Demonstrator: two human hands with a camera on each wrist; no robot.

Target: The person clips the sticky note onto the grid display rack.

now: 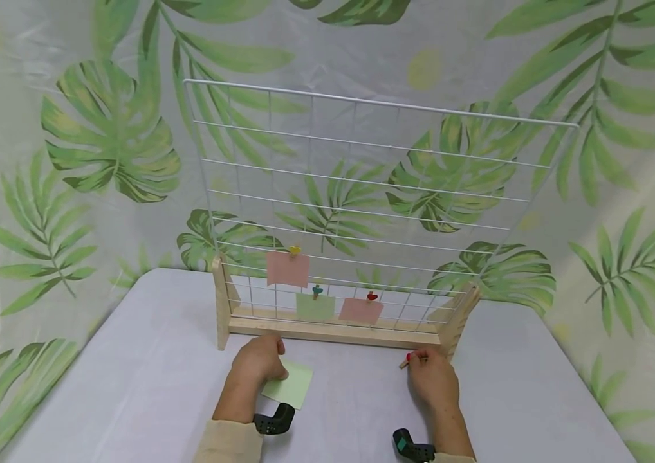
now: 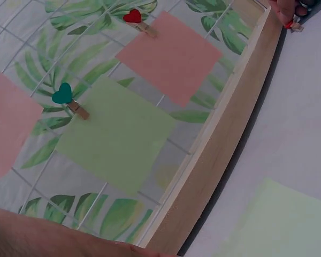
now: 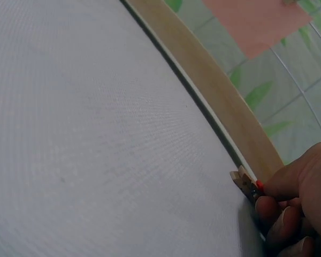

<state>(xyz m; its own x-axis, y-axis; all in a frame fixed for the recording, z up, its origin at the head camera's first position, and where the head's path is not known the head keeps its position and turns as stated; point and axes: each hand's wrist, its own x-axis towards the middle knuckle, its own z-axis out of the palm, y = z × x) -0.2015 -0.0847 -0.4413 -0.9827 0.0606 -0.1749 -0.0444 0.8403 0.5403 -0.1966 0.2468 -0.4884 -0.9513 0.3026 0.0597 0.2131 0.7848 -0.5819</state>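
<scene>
In the head view, my left hand [image 1: 259,359] holds a light green paper note [image 1: 293,386] by its upper left corner, thumb on top; the fingertips beneath are hidden. The note is low over the white table, and part of it shows in the left wrist view. My right hand [image 1: 434,379] pinches a small wooden clothespin [image 3: 245,179] with a red decoration, its jaws pointing left. This hand is just in front of the right end of the wire grid rack's wooden base [image 1: 333,332].
The white wire grid [image 1: 362,193] stands upright behind the hands. Clothespins hold a pink note [image 1: 287,269], a green note [image 1: 314,308] and another pink note [image 1: 360,311] on its lower part. White cloth [image 1: 356,411] covers the table, with a leaf-print curtain behind.
</scene>
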